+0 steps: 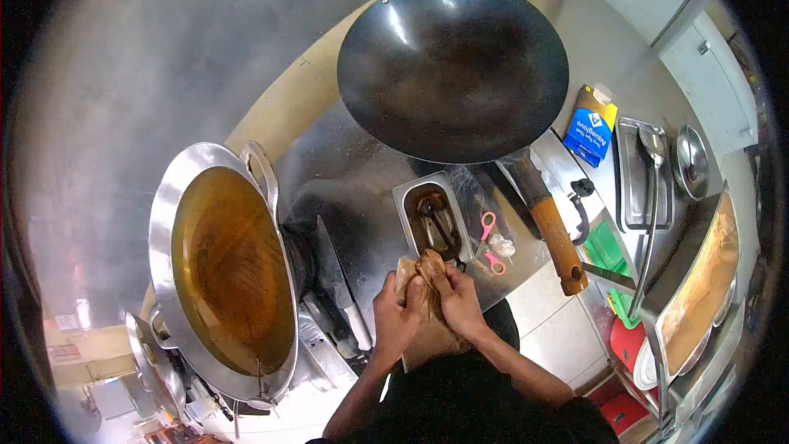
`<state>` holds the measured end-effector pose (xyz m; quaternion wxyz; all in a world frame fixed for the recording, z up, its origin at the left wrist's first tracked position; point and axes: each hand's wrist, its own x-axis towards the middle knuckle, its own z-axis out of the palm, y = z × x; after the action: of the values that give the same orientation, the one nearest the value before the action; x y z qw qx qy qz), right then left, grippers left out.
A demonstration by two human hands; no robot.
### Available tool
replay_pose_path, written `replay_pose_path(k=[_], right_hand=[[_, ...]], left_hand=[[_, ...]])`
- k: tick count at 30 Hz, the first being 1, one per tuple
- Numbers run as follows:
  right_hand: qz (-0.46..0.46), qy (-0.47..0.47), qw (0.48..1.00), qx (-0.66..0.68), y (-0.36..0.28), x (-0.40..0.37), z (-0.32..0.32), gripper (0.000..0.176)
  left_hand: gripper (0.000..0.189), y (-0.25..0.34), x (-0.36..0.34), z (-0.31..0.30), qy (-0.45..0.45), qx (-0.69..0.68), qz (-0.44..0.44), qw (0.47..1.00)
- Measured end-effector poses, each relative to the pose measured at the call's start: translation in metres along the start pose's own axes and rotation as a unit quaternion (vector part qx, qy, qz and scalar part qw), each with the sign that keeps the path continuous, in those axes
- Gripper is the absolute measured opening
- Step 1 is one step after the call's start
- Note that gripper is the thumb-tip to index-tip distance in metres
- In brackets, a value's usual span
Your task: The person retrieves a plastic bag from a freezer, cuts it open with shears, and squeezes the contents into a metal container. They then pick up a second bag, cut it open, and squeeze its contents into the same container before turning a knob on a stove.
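Note:
My left hand point(398, 316) and my right hand point(460, 302) are closed together on a crumpled, brown-stained bag point(430, 266), thumbs on top and fingers wrapped round its sides. Just beyond the bag is a rectangular metal container point(399, 205) with dark brown sauce point(426, 197) in it and utensil handles lying in the sauce. The bag's upper end overlaps the container's near edge in this view. Pink-handled scissors point(488, 222) lie right of the container, beside a small crumpled piece of clear plastic point(501, 246). To the left rests a knife point(335, 267) with a white handle.
A large pan of brownish oil point(230, 271) stands at left, with steam around it. The big black wok point(452, 66) has a wooden handle point(552, 226) jutting toward me. At right are a blue carton point(590, 127), a metal tray point(632, 173), a ladle point(653, 197) and a bowl point(692, 163).

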<state>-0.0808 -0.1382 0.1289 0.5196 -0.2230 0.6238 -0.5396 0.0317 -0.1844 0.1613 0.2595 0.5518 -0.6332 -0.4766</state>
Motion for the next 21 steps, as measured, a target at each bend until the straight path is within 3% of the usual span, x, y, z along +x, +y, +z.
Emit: replay_pose_path(k=[2,5,8,13,17,19,21], right_hand=[[0.005,-0.031,0.995,0.097,-0.006,-0.001,-0.002,0.025],[0.062,-0.117,0.989,0.066,-0.010,-0.002,-0.018,0.026],[0.092,-0.106,0.981,0.133,0.002,0.003,-0.018,0.025],[0.120,-0.023,0.987,0.105,0.020,0.007,-0.008,0.021],[0.145,0.016,0.979,0.144,0.043,0.013,0.004,0.021],[0.141,0.032,0.977,0.155,0.022,0.012,0.007,0.020],[0.133,0.021,0.979,0.153,0.016,0.016,0.006,0.019]], left_hand=[[0.019,-0.010,0.005,0.001,-0.002,-0.019,-0.015,1.000],[0.017,-0.015,0.006,0.002,-0.019,-0.036,-0.005,0.999],[0.015,0.002,0.008,0.006,-0.037,-0.045,-0.006,0.998],[0.015,0.010,0.007,0.012,-0.053,-0.091,-0.050,0.993],[0.021,-0.004,0.008,0.006,-0.105,-0.033,-0.042,0.993],[0.024,-0.007,0.008,0.003,-0.128,-0.011,-0.067,0.989],[0.026,-0.005,0.009,0.007,-0.094,-0.061,-0.082,0.990]])
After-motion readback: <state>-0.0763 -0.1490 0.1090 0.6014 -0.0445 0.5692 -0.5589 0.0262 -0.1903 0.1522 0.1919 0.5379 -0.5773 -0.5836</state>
